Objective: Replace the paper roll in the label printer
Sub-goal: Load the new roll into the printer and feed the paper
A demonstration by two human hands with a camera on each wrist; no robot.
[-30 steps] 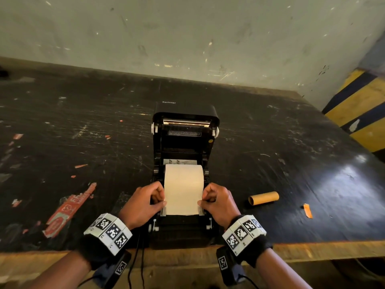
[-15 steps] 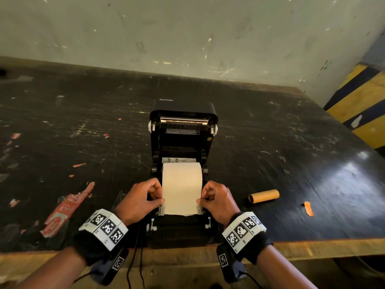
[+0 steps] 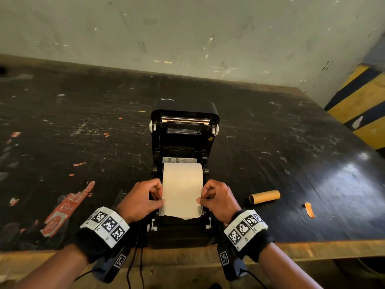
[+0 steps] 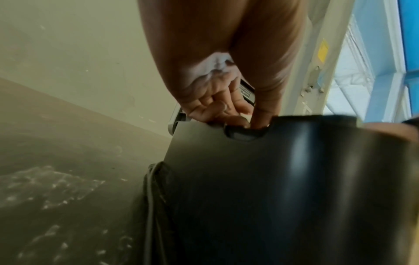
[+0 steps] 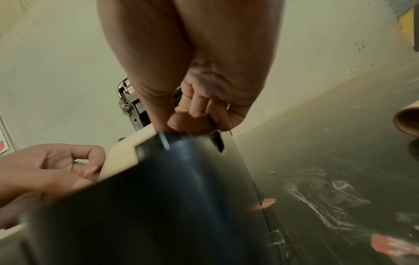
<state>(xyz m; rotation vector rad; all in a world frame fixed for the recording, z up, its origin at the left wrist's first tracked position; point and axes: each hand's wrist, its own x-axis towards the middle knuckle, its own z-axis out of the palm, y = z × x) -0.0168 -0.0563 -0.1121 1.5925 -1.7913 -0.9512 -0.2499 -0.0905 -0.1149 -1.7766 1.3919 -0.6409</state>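
A black label printer [image 3: 184,142] stands near the table's front edge with its lid raised. A cream paper roll [image 3: 182,174] sits in its bay, and a strip of paper [image 3: 181,202] runs forward over the front. My left hand [image 3: 157,200] pinches the strip's left edge; my right hand [image 3: 203,198] pinches its right edge. The left wrist view has my left hand's curled fingers [image 4: 217,107] at the printer's black casing [image 4: 283,179]. In the right wrist view my right hand's fingers [image 5: 192,122] curl at the paper's edge [image 5: 127,148]. An empty brown cardboard core [image 3: 264,196] lies to the right.
The dark, scratched table [image 3: 83,132] carries torn orange scraps [image 3: 309,209] and a red sticker [image 3: 66,207]. Black cables [image 3: 135,257] hang over the front edge. A pale wall [image 3: 187,34] stands behind, and a yellow-and-black striped barrier [image 3: 362,101] at the right.
Both hands have stayed at the paper strip's edges, and its torn end has come slightly farther forward over the printer's front.
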